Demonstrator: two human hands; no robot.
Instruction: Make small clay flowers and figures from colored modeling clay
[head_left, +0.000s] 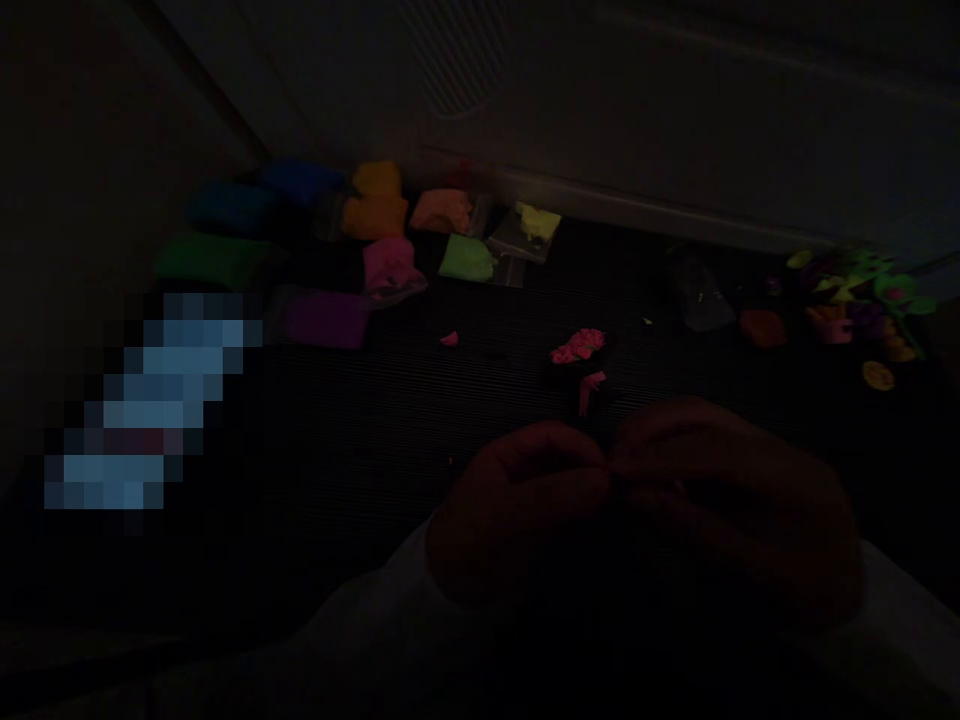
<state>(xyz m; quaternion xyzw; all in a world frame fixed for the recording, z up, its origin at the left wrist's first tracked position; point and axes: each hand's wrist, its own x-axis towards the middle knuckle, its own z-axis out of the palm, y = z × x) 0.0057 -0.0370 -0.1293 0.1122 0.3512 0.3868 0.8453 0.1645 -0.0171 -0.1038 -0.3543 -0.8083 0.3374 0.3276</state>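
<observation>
In the dim head view my left hand (pixel 521 510) and my right hand (pixel 739 510) meet at the fingertips, low and right of the middle. Both are closed in a pinch. Whatever is between the fingers is too dark and small to make out. Just beyond the fingertips lies a small pink strip-like piece (pixel 591 393). Behind that sits a cluster of crumpled pink clay-like bits (pixel 577 346). A little pink lump (pixel 449 340) rests farther left on the dark ridged surface (pixel 420 400).
Coloured packets, among them a green one (pixel 214 260), a purple one (pixel 326 318) and a pink one (pixel 388 265), line the back left. A bright pixelated slab (pixel 154 400) lies at left. Colourful flower-like shapes (pixel 862 290) and a clear bag (pixel 699 295) are at right. A pale wall (pixel 570 100) stands behind.
</observation>
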